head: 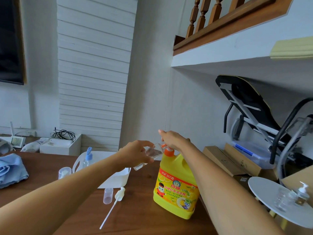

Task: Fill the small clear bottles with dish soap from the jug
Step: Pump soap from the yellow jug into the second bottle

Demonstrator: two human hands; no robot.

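the yellow jug (176, 187) stands upright on the bench (144, 217). the left hand (135, 152) grips a small clear bottle (150, 154), tilted, its mouth up at the jug's orange pump (167, 150). the right hand (174, 140) lies over the pump head; whether its fingers curl round it cannot be told. judgement: hold the bottle mouth close under the spout and press slowly and evenly, since thick soap may string onto the bench.

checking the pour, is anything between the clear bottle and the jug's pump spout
Nothing visible does. The left hand holds the clear bottle tilted, its mouth at the orange pump spout of the yellow jug; the right hand rests on the pump's top.
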